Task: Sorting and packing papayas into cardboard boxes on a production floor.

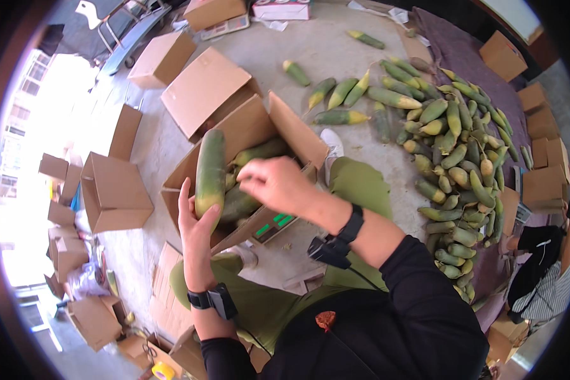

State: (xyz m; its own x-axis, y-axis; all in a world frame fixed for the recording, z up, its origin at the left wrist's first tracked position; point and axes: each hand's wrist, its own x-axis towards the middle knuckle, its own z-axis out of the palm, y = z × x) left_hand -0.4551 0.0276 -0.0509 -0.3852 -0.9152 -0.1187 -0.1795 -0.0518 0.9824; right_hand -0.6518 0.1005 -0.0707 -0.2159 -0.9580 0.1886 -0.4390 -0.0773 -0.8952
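Note:
My left hand (196, 228) grips a long green radish (210, 166), its yellowish end down, upright at the left side of an open cardboard box (301, 130). More green radishes (240, 204) lie inside the box. Just right of the held radish, my right hand (273, 183) is over the box with fingers loosely bent and apart, holding nothing that I can see. Beneath the box's front edge a device with green displays (271, 225) shows, apparently a scale.
A large pile of radishes (453, 171) spreads over dark cloth (440, 38) and floor at right. Cardboard boxes (114, 190) surround me, with a closed one (202, 82) behind mine. A wheeled blue cart (123, 47) stands back left. Another person (544, 272) is at far right.

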